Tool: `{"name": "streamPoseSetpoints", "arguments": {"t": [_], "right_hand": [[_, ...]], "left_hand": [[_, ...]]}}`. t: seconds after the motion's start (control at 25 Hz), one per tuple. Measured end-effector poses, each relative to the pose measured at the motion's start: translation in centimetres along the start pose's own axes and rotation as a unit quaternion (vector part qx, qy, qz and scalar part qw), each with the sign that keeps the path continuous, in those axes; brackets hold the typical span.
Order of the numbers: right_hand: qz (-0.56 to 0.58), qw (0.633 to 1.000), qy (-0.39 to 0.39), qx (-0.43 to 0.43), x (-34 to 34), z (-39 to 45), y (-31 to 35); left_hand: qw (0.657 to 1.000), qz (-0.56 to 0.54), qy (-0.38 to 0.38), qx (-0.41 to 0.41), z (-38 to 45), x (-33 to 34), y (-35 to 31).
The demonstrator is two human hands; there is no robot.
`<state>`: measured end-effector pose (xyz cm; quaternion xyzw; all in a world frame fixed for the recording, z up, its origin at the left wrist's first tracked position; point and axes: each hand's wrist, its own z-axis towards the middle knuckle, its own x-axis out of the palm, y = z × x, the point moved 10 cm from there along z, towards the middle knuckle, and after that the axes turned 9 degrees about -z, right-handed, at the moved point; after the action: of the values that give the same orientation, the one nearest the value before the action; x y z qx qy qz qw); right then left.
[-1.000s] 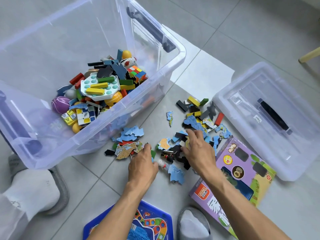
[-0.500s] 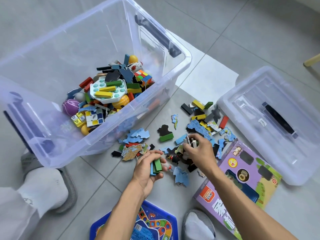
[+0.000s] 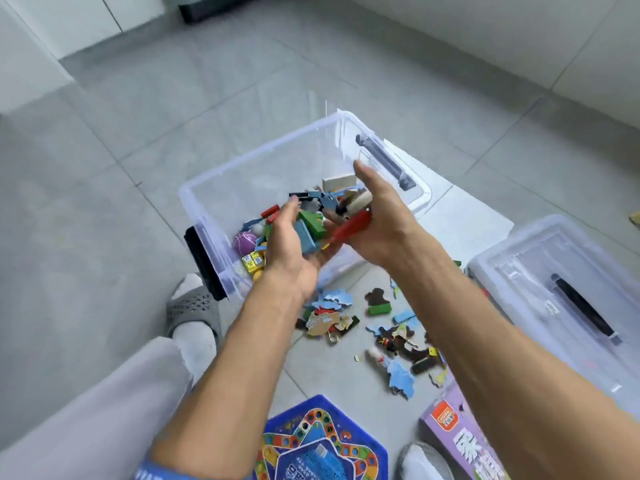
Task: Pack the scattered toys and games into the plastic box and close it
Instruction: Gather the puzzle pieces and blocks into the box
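Now both my hands are up over the plastic box.
My left hand and right hand cup toy blocks, fingers curled round them; labels too blurry to read.

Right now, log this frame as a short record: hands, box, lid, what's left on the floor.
left hand: cupped over the box, carrying green and blue blocks
right hand: beside it, holding a red block and other pieces
plastic box: open, partly filled with toys
lid: off, on the floor to the right
puzzle pieces: scattered on the floor by the box
purple game box: on the floor, unpacked
blue game board: on the floor, unpacked
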<state>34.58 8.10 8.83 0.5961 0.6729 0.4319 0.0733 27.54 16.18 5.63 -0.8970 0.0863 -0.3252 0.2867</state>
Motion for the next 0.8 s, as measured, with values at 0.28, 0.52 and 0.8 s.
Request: {"name": "streamPoseSetpoints", "arguments": {"t": [0.28,0.52,0.8], "right_hand": [[-0.147,0.98,-0.093,-0.097,-7.4,-1.2,-2.5],[-0.482,0.835,-0.266,-0.024,-24.7,-3.6,-17.6],[-0.77,0.608,-0.171,-0.086,-24.4,0.0,-23.4]], "left_hand": [[0.954,0.186,-0.058,0.227,-3.4,-5.0,-2.0],[0.76,0.632,-0.055,0.141,2.5,-12.4,11.9],[0.623,0.771,0.024,0.129,8.3,-13.5,17.2]]}}
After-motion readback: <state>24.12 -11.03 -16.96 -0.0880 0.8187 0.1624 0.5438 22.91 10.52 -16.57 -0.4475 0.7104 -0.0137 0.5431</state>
